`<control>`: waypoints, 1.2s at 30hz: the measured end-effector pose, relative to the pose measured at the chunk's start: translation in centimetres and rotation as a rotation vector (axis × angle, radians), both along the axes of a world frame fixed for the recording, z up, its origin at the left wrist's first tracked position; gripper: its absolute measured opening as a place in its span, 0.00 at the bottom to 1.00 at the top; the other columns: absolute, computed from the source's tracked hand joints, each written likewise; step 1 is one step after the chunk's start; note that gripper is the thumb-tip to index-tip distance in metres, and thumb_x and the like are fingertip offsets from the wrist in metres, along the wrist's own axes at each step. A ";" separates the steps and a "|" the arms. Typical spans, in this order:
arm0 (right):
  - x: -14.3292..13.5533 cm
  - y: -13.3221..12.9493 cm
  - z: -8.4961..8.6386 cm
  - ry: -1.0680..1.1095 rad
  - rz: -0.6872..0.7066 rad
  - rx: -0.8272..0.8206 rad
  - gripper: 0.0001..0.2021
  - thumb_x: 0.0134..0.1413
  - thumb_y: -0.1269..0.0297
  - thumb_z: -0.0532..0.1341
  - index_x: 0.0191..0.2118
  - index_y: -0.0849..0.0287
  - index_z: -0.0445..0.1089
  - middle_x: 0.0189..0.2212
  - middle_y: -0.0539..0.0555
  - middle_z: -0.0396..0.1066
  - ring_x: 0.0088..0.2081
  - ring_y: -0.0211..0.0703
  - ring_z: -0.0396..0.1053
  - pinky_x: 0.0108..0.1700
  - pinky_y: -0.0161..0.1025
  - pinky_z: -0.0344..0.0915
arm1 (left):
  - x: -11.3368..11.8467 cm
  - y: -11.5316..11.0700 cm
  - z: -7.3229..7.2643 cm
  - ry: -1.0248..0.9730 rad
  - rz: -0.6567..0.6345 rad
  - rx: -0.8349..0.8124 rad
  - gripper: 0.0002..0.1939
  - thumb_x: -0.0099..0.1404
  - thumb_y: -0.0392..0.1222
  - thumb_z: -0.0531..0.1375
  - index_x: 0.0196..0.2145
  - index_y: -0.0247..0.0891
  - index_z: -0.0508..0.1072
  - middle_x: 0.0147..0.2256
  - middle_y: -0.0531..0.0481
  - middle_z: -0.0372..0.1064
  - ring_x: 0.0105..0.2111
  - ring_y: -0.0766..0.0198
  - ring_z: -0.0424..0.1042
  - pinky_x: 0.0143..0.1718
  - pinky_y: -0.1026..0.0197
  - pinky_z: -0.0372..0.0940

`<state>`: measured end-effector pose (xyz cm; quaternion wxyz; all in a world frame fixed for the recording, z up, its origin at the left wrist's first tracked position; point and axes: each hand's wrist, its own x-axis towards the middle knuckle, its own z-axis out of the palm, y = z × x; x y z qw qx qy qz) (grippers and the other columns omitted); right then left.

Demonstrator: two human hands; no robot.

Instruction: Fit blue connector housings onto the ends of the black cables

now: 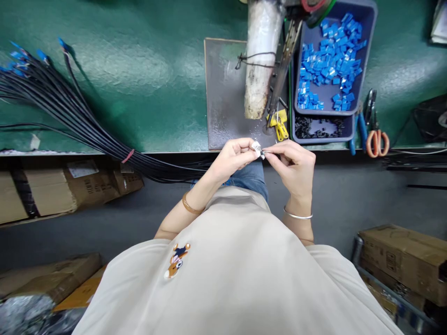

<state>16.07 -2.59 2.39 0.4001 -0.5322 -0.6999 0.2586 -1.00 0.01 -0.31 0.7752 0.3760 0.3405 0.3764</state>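
Green bench [167, 74], surface glossy; bundle of blk cables [94, 128] w/ blue ends at L, tied by red band [128, 156]; dk mat [226, 93] at ctr; blue-grey bin [366, 56] w/ blue pcs [330, 60] to R of mat; scissors [377, 139], orange-handled, & blue-handled tool [362, 130] at front edge, R of bin.

A broad open stretch of the green desk [153, 83] ran from its near edge toward the back, between the black cables [94, 132] and the dark board [225, 93]. Those cables blocked the left part and spilled over the near edge. A low pass over the board's left side stayed open; on its right, the white wrapped column [260, 70], metal bar [285, 65] and yellow clip [278, 124] crowded the way to the stacked bins [366, 60]. Right of these, blue-handled pliers [362, 130] and scissors [373, 142] straddled the near edge.
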 end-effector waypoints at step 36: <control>1.0 -1.0 0.9 0.402 -0.264 0.064 0.08 0.59 0.54 0.62 0.42 0.49 0.67 0.19 0.43 0.65 0.16 0.33 0.60 0.19 0.35 0.57 | 0.3 0.0 -0.1 0.006 0.067 0.006 0.13 0.54 0.45 0.68 0.25 0.35 0.70 0.18 0.59 0.54 0.18 0.76 0.47 0.19 0.66 0.41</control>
